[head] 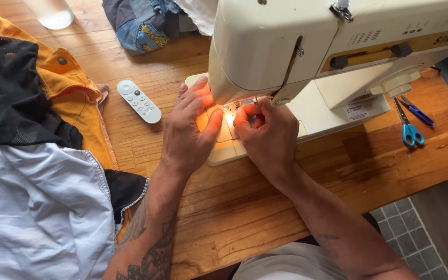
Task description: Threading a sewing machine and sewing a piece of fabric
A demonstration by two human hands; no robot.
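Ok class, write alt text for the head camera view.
Two bare hands, left hand and right hand, work at the lit needle area of a cream sewing machine on a wooden table, with a white remote and blue scissors nearby.

The cream sewing machine (338,46) stood upright on the wooden surface (245,207), its work light glowing orange over the flat bed under the needle.

Needle area hidden beneath the sewing machine (307,46) head; machine cut off at the top and right edges. Right hand (268,137) fingertips curled under, contents indiscernible. Glass (53,13) and denim bundle (141,23) cropped by the top edge.
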